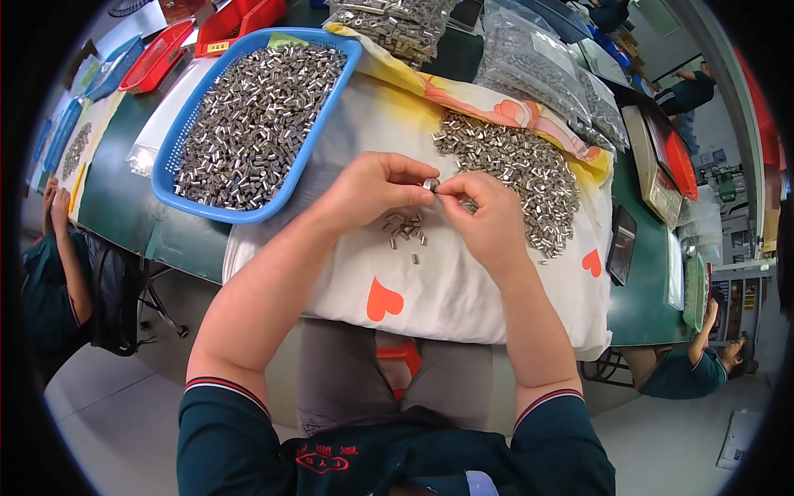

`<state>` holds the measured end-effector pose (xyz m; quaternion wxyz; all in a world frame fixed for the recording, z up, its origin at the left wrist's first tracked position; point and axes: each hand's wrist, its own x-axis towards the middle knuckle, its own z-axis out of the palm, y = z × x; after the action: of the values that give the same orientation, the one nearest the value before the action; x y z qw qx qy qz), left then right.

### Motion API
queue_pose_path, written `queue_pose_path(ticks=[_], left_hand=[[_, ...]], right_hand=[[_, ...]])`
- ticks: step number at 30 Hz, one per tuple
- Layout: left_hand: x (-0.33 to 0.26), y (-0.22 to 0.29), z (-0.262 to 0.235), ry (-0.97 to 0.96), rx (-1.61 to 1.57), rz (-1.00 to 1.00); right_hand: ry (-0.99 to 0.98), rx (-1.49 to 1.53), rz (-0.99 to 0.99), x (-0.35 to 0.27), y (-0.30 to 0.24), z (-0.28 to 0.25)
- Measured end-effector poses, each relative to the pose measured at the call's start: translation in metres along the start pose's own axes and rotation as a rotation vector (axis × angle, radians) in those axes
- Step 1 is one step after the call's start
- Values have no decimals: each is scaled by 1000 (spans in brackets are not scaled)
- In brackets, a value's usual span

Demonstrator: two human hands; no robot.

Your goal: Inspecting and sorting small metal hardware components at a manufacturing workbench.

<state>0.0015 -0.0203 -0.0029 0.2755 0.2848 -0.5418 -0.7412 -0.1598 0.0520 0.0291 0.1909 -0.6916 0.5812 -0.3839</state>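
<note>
Over the white cloth (471, 302), my left hand (372, 192) pinches a small round metal piece (431, 184) between thumb and fingertips. My right hand (488, 217) meets it there, thumb and forefinger closed at the piece's lower right edge; whether they hold something tiny of their own is hidden. Beneath the hands lies a small scatter of short metal cylinders (405, 225). A large pile of similar cylinders (542, 186) spreads just beyond my right hand. To the left, a blue plastic basket (222, 217) is heaped with more metal cylinders (252, 124).
Clear bags of metal parts (529, 66) and another bag (393, 29) line the far side. Red trays (157, 56) stand at far left. A dark phone (622, 245) lies right on the green table (649, 310). Co-workers sit at left (58, 273) and right (691, 368).
</note>
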Motion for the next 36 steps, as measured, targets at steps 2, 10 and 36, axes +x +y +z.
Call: queue_pose_path(ticks=[2, 10, 36], left_hand=[[1, 0, 3, 2, 46, -6], [-3, 1, 4, -12, 95, -41], [-2, 2, 4, -61, 133, -42]], right_hand=[[32, -165, -108, -1, 0, 2], [-92, 100, 54, -2, 2, -7], [77, -430, -22, 4, 30, -3]])
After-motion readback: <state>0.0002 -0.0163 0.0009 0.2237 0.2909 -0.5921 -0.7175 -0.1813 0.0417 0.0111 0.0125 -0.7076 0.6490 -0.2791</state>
